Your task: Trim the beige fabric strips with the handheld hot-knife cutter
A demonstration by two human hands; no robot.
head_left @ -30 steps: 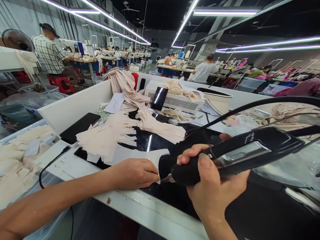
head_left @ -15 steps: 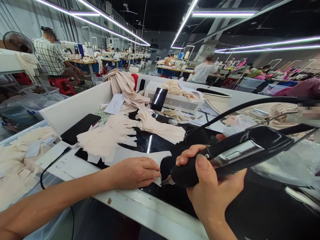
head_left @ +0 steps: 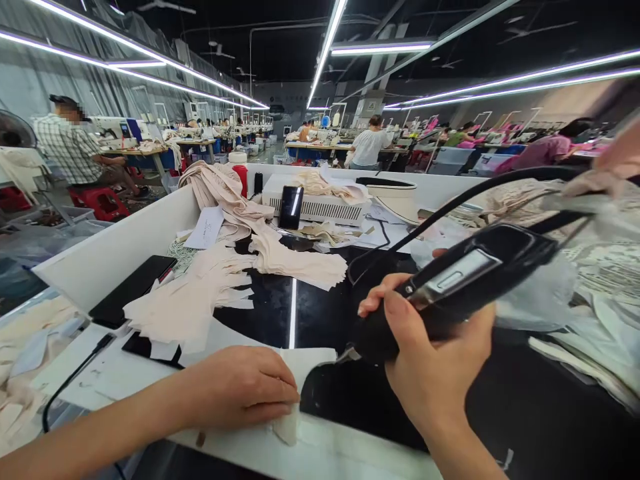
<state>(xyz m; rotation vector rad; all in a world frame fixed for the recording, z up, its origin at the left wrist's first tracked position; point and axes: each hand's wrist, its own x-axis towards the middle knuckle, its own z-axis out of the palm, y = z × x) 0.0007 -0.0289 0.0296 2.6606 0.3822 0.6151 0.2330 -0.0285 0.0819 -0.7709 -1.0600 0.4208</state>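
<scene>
In the head view my left hand (head_left: 245,387) lies on a pale fabric piece (head_left: 315,357), its fingers pressed together at the near edge. The piece hangs slightly over the front rim of the table. My right hand (head_left: 435,353) is wrapped around a black corded hand tool (head_left: 480,267) with a silver plate on its side. Its metal tip (head_left: 350,353) points left, close to the right end of the fabric; I cannot tell whether they touch. Beyond my left hand lies a pile of cream fabric pieces (head_left: 190,293), with a second stack (head_left: 300,260) behind it.
A black phone (head_left: 291,207) leans against a white vented box (head_left: 320,200). Another dark device (head_left: 133,291) lies at left. Clear plastic bags (head_left: 535,293) and fabric stacks (head_left: 610,273) crowd the right. The tool's cable (head_left: 450,193) arches overhead, near another person's blurred hand (head_left: 620,153).
My left hand has moved nearer along the front edge, and the fabric end now hangs over it. The tool tip has lifted away from my left fingers to the far right corner. The view has shifted.
</scene>
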